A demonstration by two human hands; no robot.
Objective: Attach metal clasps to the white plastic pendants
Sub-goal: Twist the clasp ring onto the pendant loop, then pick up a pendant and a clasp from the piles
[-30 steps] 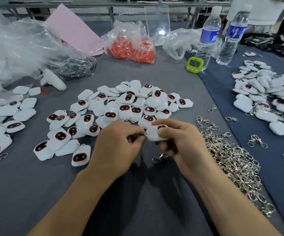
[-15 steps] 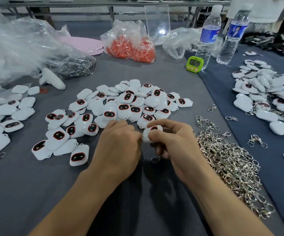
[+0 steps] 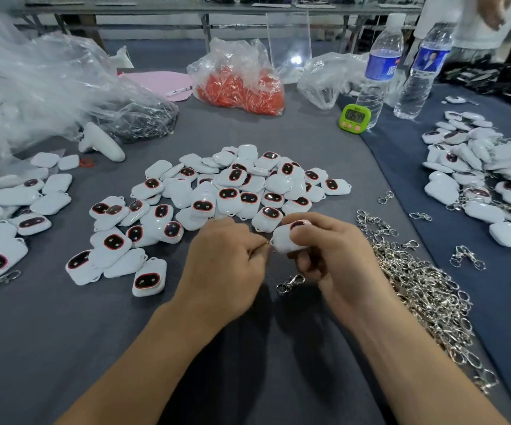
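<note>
A white pendant (image 3: 283, 240) is gripped in the right hand (image 3: 334, 256), with the thumb and curled fingers wrapped round its body and its dark, red-rimmed face turned up under the forefinger. The pendant's small loop is pointed toward the left hand (image 3: 223, 265), which is held just beside it. The left hand's fingers are curled, and a small metal piece (image 3: 263, 244) is pinched at their tips, touching the pendant's loop. It cannot be told whether the piece has passed through the loop.

Below the gap between the two hands a metal clasp (image 3: 289, 283) is seen. It cannot be told whether it hangs from the hands or lies on the table (image 3: 64, 348).

Just beyond both hands a pile of loose pendants (image 3: 232, 185) is spread, reaching out past the left hand's far side. Just to the right of the right hand and wrist a heap of clasps (image 3: 416, 280) is laid along the table. Well beyond the right hand a green timer (image 3: 355, 118) is stood beside two water bottles (image 3: 377, 72).
</note>
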